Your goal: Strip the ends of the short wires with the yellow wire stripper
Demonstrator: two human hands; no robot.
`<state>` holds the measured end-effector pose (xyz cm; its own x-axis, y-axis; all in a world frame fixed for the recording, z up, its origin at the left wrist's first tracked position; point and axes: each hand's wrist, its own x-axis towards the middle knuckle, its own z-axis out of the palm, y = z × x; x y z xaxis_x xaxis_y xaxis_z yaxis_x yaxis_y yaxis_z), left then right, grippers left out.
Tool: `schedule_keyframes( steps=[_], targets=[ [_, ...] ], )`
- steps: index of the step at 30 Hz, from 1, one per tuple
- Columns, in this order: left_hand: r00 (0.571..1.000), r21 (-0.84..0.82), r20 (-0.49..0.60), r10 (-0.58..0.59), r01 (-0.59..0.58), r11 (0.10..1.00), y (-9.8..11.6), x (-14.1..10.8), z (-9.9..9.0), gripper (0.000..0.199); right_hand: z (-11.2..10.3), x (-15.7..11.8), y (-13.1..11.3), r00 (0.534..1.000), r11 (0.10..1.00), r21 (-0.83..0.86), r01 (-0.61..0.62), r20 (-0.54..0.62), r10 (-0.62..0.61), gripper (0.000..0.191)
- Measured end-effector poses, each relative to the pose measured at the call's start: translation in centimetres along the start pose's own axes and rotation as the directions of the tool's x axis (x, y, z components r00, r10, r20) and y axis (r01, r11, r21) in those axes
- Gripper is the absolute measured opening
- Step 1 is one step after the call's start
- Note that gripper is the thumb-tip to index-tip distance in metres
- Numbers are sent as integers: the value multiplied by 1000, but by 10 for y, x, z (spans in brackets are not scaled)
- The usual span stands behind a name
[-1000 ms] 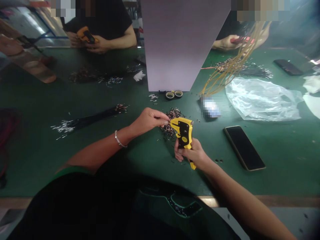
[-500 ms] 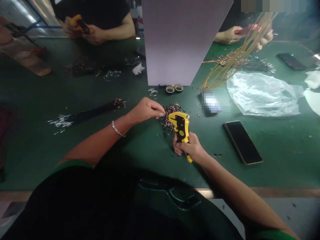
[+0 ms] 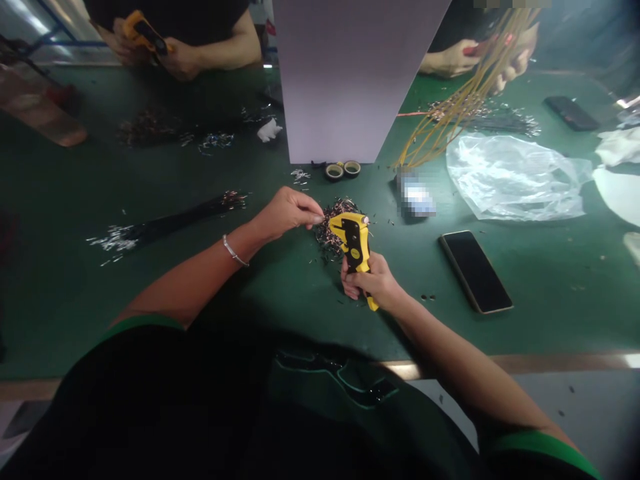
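Note:
My right hand (image 3: 370, 280) is shut around the grip of a yellow-and-black automatic wire stripper (image 3: 354, 241), which stands tilted above the table. My left hand (image 3: 287, 213) hovers just left of the tool's jaws, with its fingertips pinched together. No wire shows between them. Beneath both hands lies a loose pile of short stripped wires (image 3: 329, 233), partly hidden by the stripper. A silver bracelet (image 3: 235, 251) circles my left wrist.
Two tape rolls (image 3: 343, 170) sit by a white panel (image 3: 350, 80). A black wire bundle (image 3: 170, 223) lies left, with a plastic bag (image 3: 515, 177) and smartphone (image 3: 475, 271) right. Co-workers' hands (image 3: 183, 63) (image 3: 450, 61) hold tools and tan wires beyond.
The whole scene has shifted upward and left in view. My left fingertips have drawn back slightly from the stripper's jaws, and the stripper stands more upright.

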<state>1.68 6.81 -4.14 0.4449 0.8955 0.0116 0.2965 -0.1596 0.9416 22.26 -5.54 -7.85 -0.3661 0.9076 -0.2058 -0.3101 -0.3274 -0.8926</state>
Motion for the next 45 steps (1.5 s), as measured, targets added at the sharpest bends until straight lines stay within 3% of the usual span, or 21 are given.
schedule_keyframes(
  steps=[5, 9, 16, 26, 34, 45],
  targets=[
    [999, -46, 28, 23, -21, 999, 1, -2, 1, 5, -3, 2, 2, 999, 999, 17, 38, 5, -38, 18],
    [999, -83, -16, 41, -42, 996, 6, -5, 1, 4, -6, 1, -1, 998, 999, 40, 33, 46, -35, 20],
    [999, -88, 9, 35, -34, 996, 15, -10, 2, 6, -10, -3, -13, 995, 997, -35, 63, 79, -60, 17],
    [996, -57, -59, 62, -66, 996, 21, -12, -3, 3, -20, -3, -16, 994, 992, -100, 78, 79, -71, 35],
    [994, -45, -90, 67, -72, 996, 17, -11, -3, 3, -24, -3, -25, 992, 991, -133, -21, 122, 38, 53],
    [998, -179, -64, 19, -30, 983, 12, -12, 5, 7, -26, -5, -31, 987, 992, -123, -18, 155, 37, 62]
  ],
)
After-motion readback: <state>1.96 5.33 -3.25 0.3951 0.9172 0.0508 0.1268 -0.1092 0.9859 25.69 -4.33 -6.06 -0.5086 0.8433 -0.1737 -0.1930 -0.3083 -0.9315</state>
